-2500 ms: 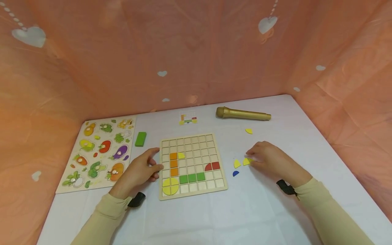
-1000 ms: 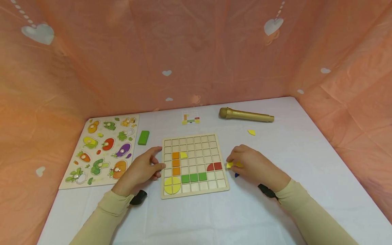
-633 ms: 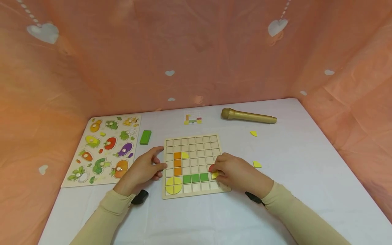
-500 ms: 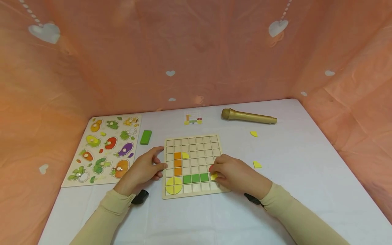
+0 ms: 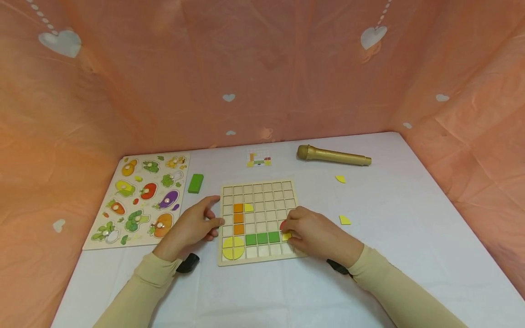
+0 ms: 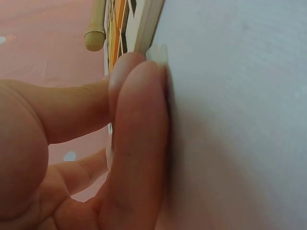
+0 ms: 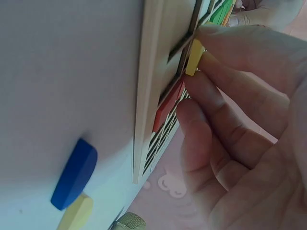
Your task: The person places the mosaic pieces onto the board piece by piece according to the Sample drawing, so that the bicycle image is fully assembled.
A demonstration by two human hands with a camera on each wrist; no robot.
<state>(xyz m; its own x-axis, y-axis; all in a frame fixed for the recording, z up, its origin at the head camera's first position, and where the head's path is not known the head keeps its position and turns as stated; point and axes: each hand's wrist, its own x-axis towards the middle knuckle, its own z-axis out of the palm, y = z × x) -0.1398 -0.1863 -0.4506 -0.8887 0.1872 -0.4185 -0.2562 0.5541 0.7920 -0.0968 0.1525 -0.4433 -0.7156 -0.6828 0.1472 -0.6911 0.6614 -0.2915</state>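
Observation:
A wooden grid board (image 5: 263, 188) lies flat on the table, with orange squares (image 5: 239, 218), green squares (image 5: 262, 238) and a yellow circle of quarter pieces (image 5: 233, 248) set in it. My right hand (image 5: 317, 232) pinches a yellow quarter-circle piece (image 7: 194, 57) between thumb and fingertips, at a cell right of the green row. Beside it is a red tile (image 7: 166, 109), largely covered by that hand in the head view. My left hand (image 5: 188, 228) touches the board's left edge with index finger and thumb, which stand apart.
Two loose yellow quarter pieces (image 5: 345, 220) lie right of the board. A blue piece (image 7: 74, 175) shows only in the right wrist view. Around the board are a gold microphone (image 5: 334, 156), a pattern card (image 5: 259, 158), a green block (image 5: 195, 183) and a vegetable puzzle (image 5: 139, 200).
My right hand has gone left from the loose pieces to the board, carrying a yellow quarter piece. Over the last half second it hardly moves. My left hand stays at the board's edge.

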